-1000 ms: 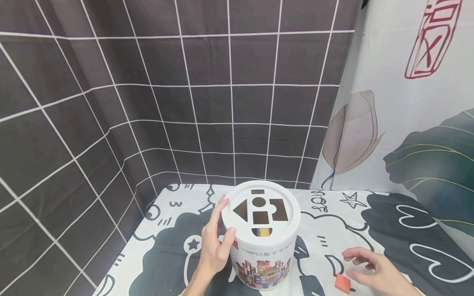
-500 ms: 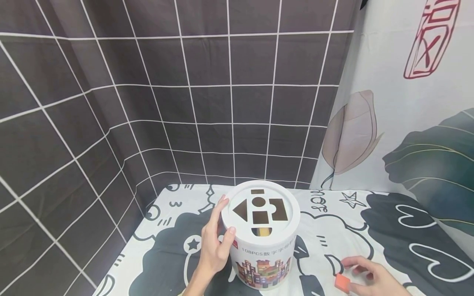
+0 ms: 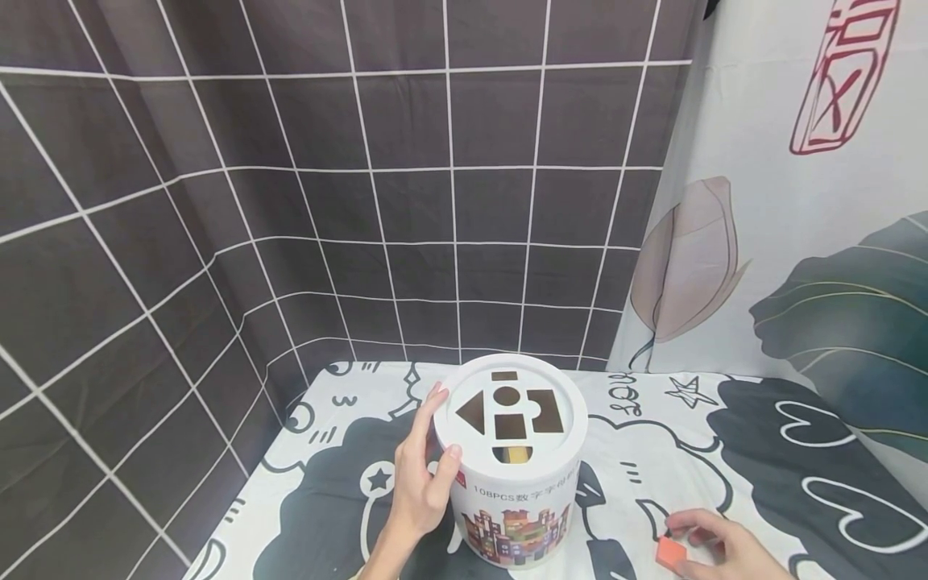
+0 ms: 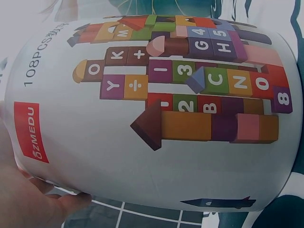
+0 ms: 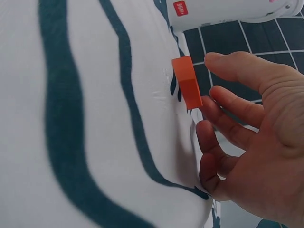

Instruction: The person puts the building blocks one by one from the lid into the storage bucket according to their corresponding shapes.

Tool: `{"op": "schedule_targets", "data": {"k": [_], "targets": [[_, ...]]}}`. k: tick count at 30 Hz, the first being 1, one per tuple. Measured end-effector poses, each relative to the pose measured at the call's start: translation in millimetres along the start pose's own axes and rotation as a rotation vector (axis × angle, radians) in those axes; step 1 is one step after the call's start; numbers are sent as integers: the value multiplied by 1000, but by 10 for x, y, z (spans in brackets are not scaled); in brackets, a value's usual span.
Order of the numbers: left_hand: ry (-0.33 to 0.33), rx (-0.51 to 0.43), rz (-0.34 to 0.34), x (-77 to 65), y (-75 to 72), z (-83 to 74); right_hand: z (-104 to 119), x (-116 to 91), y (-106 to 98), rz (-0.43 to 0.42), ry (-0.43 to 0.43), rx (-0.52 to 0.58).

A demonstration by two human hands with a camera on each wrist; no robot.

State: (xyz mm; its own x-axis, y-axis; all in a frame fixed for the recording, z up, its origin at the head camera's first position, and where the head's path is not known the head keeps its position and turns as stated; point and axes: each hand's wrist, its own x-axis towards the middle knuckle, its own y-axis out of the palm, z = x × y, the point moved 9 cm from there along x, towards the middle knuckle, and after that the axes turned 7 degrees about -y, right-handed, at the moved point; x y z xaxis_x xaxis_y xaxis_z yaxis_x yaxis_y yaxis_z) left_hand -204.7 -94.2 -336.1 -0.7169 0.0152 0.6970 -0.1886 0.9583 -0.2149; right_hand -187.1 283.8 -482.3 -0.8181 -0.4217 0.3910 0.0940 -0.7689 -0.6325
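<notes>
A white bucket (image 3: 511, 499) with printed toy blocks on its side stands at the front middle; its lid (image 3: 569, 403) has several shaped holes, and something yellow shows through the nearest one. My left hand (image 3: 420, 483) rests against its left side, thumb and forefinger fairly straight and spread at the rim. The left wrist view shows this hand (image 4: 33, 199) beside the printed wall. Low on the right, my right hand (image 3: 728, 548) is around a small orange block (image 3: 670, 553). In the right wrist view a gap separates thumb and block (image 5: 187, 83), while one fingertip lies at its lower edge.
A black-and-white patterned cloth (image 3: 623, 451) covers the surface under the bucket. Behind it hangs a dark cloth (image 3: 406, 201) with a white grid. A white cloth (image 3: 768, 209) with a leaf and flower print hangs on the right.
My right hand has moved a little left and down, bringing thumb and fingers closer to the orange block. The left hand and the bucket have kept their places.
</notes>
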Motion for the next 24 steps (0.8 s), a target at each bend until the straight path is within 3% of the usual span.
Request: {"op": "schedule_targets", "data": {"k": [13, 16, 24], "targets": [[6, -1, -1, -1, 1, 5, -48, 4, 54, 27, 92, -19], [5, -2, -2, -2, -1, 7, -32, 11, 49, 21, 80, -25], [5, -7, -2, -3, -6, 4, -114, -1, 89, 94, 166, 28]]}}
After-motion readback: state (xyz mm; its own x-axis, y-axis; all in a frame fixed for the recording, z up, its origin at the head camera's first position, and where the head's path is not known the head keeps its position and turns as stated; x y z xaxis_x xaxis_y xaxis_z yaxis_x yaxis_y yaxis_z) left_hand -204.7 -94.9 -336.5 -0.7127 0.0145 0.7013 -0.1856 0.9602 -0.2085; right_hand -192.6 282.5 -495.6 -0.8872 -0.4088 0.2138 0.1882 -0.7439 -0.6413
